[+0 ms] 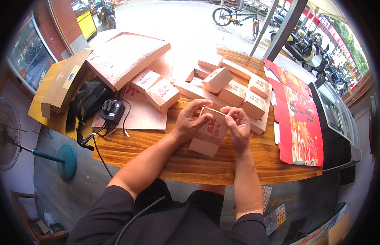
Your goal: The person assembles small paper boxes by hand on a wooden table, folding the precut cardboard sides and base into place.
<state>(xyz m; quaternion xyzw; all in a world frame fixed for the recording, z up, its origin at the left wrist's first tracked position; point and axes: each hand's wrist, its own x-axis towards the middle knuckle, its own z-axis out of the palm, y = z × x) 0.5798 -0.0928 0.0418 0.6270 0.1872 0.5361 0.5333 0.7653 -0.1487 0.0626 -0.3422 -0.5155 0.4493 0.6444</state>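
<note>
Over the front of the wooden table, both hands grip a small pale pink box (209,132) with red lettering, near its upper end. My left hand (191,122) pinches its upper left corner between thumb and fingers. At the upper right edge, my right hand (238,125) closes on it with thumb and forefinger. Just beyond stands a large pink tray box (198,90) holding several small boxes like it, one of them (217,80) lying tilted on top. Two more small boxes (162,94) rest to the left.
A large pink lid (126,57) and a brown carton (65,83) lie at the left, beside a black device with cables (112,110). Red printed card sheets (299,122) cover the table's right end, next to a dark machine (335,118). A fan base (66,162) stands on the floor.
</note>
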